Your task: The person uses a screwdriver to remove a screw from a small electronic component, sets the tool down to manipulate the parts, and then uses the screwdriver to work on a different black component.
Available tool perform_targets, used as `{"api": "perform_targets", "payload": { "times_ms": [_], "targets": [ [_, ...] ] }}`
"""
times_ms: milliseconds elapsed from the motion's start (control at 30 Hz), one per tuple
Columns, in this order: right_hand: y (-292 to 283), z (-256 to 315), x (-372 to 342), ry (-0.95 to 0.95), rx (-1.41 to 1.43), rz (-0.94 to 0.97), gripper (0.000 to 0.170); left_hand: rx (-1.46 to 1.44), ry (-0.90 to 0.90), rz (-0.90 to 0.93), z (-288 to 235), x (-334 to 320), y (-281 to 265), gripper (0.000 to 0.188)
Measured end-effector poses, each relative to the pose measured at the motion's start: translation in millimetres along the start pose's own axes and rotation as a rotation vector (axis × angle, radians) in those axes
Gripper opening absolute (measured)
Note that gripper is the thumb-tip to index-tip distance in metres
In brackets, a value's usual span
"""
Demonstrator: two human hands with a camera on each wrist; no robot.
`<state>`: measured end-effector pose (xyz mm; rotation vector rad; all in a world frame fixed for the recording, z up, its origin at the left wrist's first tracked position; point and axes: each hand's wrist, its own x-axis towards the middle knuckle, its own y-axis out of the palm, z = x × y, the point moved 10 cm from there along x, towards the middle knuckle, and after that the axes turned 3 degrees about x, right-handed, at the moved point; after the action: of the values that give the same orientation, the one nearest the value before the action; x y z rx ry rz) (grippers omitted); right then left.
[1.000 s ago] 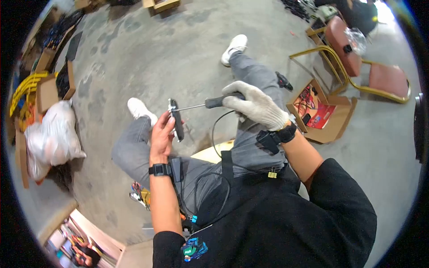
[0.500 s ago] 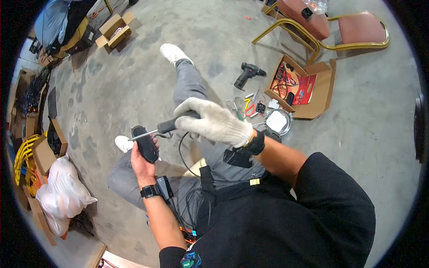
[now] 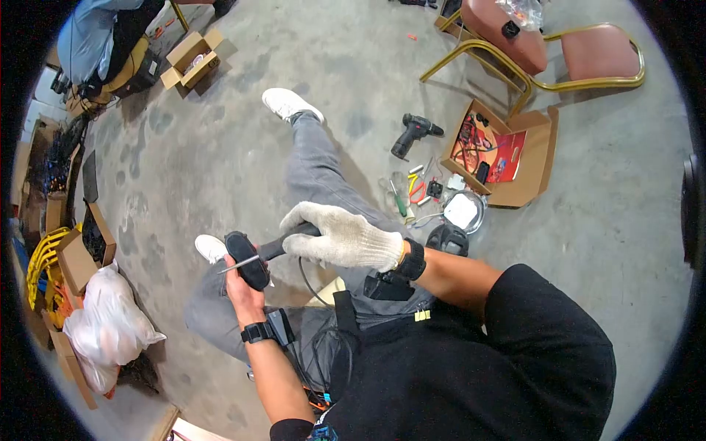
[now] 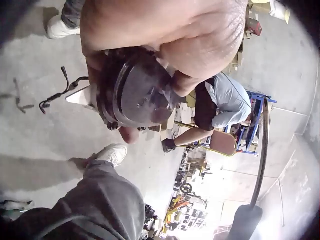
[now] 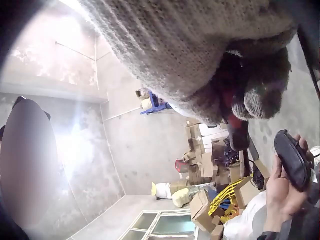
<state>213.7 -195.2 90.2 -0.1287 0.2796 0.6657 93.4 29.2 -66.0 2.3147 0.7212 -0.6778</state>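
Observation:
In the head view my bare left hand grips a black oval casing, its rounded flat face turned up. In the left wrist view the casing fills the palm, with fingers around its sides. My right hand, in a pale knitted glove, holds a screwdriver by its dark handle. Its metal shaft points left and crosses over the casing in the head view. The right wrist view shows red on the handle between the gloved fingers. A wrist strap sits on each forearm.
A cordless drill lies on the concrete floor, near hand tools and an open cardboard box of cables. Folding chairs stand at upper right. White bags and boxes line the left. Another person is at upper left.
The head view has swung right, bringing drill and tools into sight. The casing has turned from edge-on to face-up. The screwdriver shaft has shifted from the casing's top end to across its face.

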Motion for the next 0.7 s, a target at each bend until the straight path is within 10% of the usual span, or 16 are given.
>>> {"api": "perform_targets", "payload": {
  "times_ms": [700],
  "targets": [
    [3.9, 17.9, -3.0, -0.226, -0.086, 0.009, 0.034, -0.141, -0.014, 0.142, -10.7, -8.8, 18.5, 0.045]
  ]
}}
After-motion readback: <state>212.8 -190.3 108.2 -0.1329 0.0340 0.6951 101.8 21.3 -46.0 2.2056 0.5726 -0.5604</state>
